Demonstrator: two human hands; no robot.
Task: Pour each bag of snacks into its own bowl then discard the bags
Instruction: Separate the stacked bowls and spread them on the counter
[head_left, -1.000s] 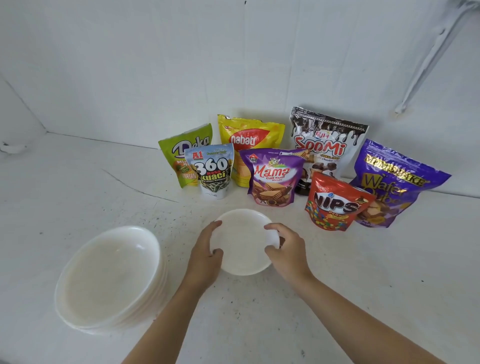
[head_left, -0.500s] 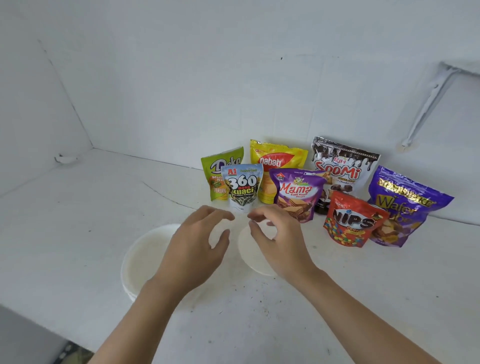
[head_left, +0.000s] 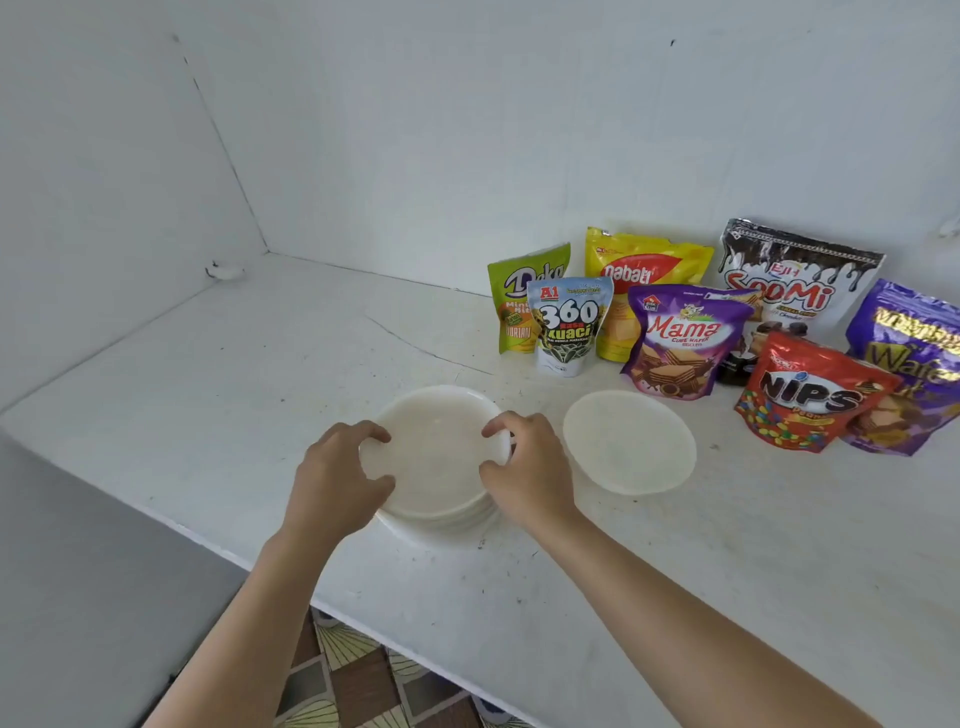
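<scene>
A stack of white bowls (head_left: 434, 457) stands on the white counter (head_left: 675, 597). My left hand (head_left: 337, 480) grips the top bowl's left rim and my right hand (head_left: 527, 467) grips its right rim. One single white bowl (head_left: 628, 441) sits empty just to the right. Behind them stand several sealed snack bags: green Deka (head_left: 519, 296), blue 360 Kuaci (head_left: 566, 327), yellow Nabati (head_left: 644, 280), purple Mama (head_left: 680, 343), white Soomi (head_left: 795, 286), red Nips (head_left: 805, 400) and a purple wafer bag (head_left: 914, 358).
White walls close the counter at the back and left, meeting in a corner (head_left: 267, 252). The counter's front edge runs diagonally below my arms, with a patterned floor (head_left: 358, 675) beneath. A thin crack (head_left: 415, 345) marks the counter surface.
Both hands let go of the single bowl, left it in front of the bags, and moved left onto the stack, where they now grip the top bowl's rim. The camera swung left.
</scene>
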